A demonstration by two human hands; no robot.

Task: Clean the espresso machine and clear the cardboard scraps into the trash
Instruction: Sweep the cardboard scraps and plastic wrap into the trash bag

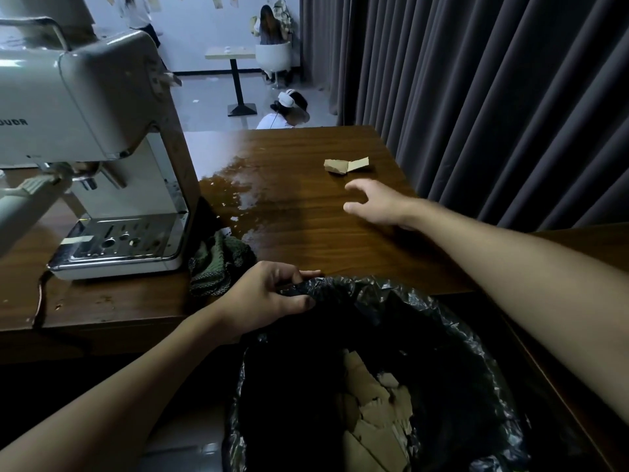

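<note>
Two cardboard scraps [347,165] lay just beyond the right hand [377,204], fingers spread and empty; left hand [269,294] gripped the trash bag [425,301].

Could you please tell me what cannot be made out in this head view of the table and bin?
Espresso machine: head view, left side cut off by the frame edge.
Trash bag: head view, interior too dark beyond the cardboard scraps; bottom cut off by the lower edge.
Green cloth: head view, near part hidden by the left hand gripping the bag rim.
</note>
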